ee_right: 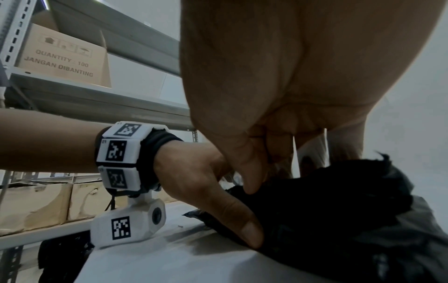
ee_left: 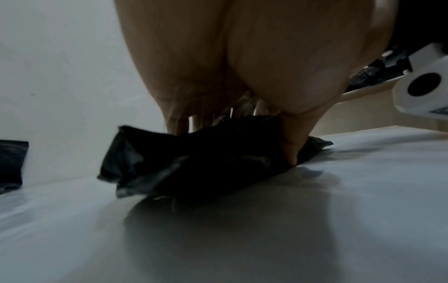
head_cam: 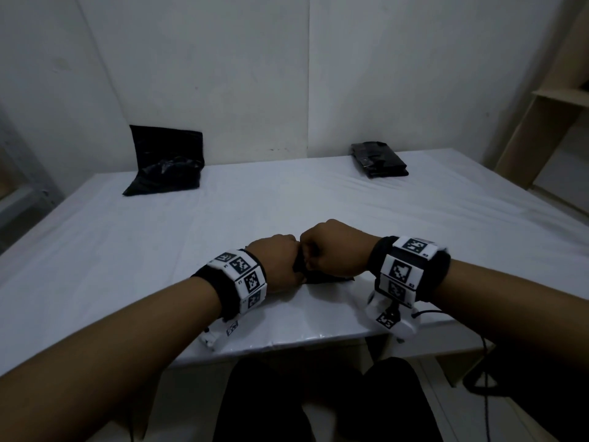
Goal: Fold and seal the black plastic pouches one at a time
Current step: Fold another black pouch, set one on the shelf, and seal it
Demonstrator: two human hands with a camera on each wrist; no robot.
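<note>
A crumpled black plastic pouch (head_cam: 322, 277) lies near the front edge of the white table (head_cam: 287, 202), mostly hidden under both hands. My left hand (head_cam: 277, 260) and right hand (head_cam: 331, 250) meet knuckle to knuckle above it, fingers curled down onto the plastic. In the left wrist view the pouch (ee_left: 194, 159) bunches up under the fingers, with the thumb (ee_left: 290, 151) pressed against it. In the right wrist view my right hand (ee_right: 257, 172) pinches the upper edge of the pouch (ee_right: 327, 206), and the left hand (ee_right: 218, 201) grips the pouch beside it.
A filled black pouch (head_cam: 165, 161) leans on the wall at the back left. A flat stack of black pouches (head_cam: 379, 159) lies at the back right. Wooden shelving (head_cam: 548, 122) stands at the right; a metal rack with cardboard boxes (ee_right: 63, 57) at the left.
</note>
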